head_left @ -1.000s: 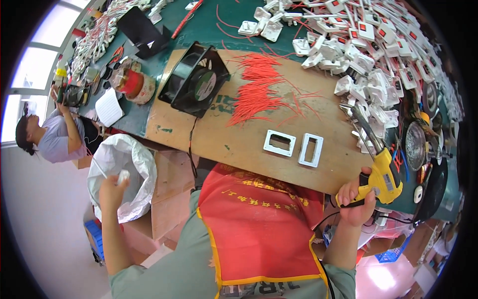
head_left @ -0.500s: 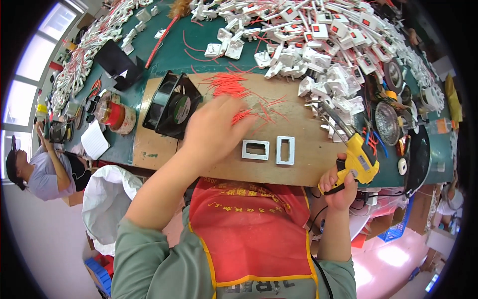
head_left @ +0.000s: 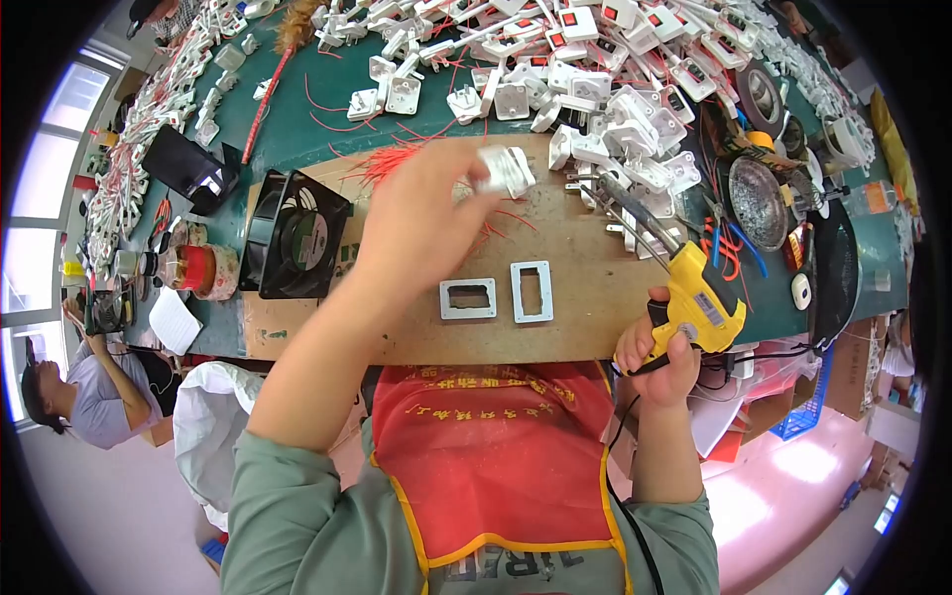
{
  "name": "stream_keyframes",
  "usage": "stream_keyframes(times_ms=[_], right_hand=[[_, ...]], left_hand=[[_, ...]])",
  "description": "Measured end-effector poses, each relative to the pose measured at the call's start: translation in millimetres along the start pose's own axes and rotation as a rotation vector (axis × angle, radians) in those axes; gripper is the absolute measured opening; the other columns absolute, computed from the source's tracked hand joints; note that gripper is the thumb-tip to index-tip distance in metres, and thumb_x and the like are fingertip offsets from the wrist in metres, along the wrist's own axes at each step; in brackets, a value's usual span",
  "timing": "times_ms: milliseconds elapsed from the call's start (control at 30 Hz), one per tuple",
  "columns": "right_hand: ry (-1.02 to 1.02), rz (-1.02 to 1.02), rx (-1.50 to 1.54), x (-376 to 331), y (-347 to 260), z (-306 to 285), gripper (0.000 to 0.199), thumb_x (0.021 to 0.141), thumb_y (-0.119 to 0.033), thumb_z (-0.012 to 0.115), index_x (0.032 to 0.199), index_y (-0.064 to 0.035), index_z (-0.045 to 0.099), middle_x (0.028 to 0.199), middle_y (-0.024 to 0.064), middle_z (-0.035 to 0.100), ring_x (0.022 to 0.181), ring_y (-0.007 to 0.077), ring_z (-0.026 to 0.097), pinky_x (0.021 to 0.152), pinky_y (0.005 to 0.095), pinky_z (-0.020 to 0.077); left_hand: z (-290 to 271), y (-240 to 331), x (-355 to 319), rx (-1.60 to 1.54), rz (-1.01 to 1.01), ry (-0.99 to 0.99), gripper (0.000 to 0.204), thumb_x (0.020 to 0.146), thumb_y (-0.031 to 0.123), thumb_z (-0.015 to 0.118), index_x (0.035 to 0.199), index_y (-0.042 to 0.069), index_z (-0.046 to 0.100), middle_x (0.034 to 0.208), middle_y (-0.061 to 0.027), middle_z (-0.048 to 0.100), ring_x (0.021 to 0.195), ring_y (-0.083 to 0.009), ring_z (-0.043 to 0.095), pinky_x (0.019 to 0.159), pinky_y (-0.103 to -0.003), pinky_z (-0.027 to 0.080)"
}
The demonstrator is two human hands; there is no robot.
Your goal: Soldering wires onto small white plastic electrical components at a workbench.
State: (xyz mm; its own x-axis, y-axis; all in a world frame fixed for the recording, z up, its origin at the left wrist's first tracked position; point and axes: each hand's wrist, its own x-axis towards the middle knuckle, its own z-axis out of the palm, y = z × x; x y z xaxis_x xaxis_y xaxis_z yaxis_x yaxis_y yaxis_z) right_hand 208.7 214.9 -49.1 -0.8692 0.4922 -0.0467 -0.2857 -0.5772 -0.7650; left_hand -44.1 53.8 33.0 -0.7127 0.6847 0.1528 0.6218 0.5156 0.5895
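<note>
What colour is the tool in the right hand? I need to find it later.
Yellow with a black grip, seen in the head view: the tool in the right hand.

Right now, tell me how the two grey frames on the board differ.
The left frame lies with its long side across; the right frame lies with its long side running away from the person. The left frame sits nearer the left hand, the right frame nearer the yellow tool. Both are grey, rectangular, with an open window, flat on the board.

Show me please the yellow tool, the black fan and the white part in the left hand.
yellow tool (head_left: 699,297), head view, on its body.
black fan (head_left: 297,236), head view, on its hub.
white part (head_left: 506,171), head view, on its middle.
</note>
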Motion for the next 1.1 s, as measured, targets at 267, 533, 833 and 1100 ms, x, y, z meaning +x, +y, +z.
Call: stream_keyframes(times_ms=[267,533,833,1100], right_hand=[[0.007,0.061,0.005,1,-2,0,0.074,0.084,-0.042,0.075,0.136,-0.0007,0.044,0.068,0.0035,0.053,0.053,0.0153,0.052,0.049,0.03,0.042],[0.045,0.011,-0.073,-6,2,5,0.069,0.087,-0.046,0.069,0.132,-0.0005,0.043,0.065,0.0018,0.049,0.049,0.0136,0.049,0.048,0.03,0.0439],[0.048,-0.022,-0.004,-4,-8,9,0.075,0.084,-0.038,0.076,0.138,-0.0002,0.041,0.072,0.0054,0.054,0.057,0.0177,0.053,0.052,0.032,0.0431],[0.065,-0.038,-0.005,-1,-7,-1,0.075,0.084,-0.041,0.075,0.138,-0.0011,0.042,0.07,0.0041,0.051,0.056,0.0164,0.051,0.05,0.0311,0.0421]], left_hand=[[17,-15,-67,-0.104,0.425,-0.159,0.022,0.075,0.01,0.077,0.092,0.008,0.063,0.113,-0.0091,0.065,0.114,-0.0322,0.059,0.103,-0.05,0.042],[11,-7,-68,0.093,0.483,-0.2,0.022,0.076,0.017,0.077,0.094,0.011,0.065,0.113,-0.0075,0.064,0.115,-0.0297,0.059,0.11,-0.052,0.035],[9,-9,-65,0.035,0.477,-0.207,0.035,0.076,0.016,0.077,0.108,0.01,0.064,0.11,-0.0079,0.065,0.11,-0.0285,0.061,0.108,-0.052,0.038],[-10,-3,-62,-0.03,0.467,-0.182,0.044,0.076,0.017,0.078,0.116,0.008,0.063,0.111,-0.0093,0.065,0.111,-0.0285,0.06,0.107,-0.051,0.039]])
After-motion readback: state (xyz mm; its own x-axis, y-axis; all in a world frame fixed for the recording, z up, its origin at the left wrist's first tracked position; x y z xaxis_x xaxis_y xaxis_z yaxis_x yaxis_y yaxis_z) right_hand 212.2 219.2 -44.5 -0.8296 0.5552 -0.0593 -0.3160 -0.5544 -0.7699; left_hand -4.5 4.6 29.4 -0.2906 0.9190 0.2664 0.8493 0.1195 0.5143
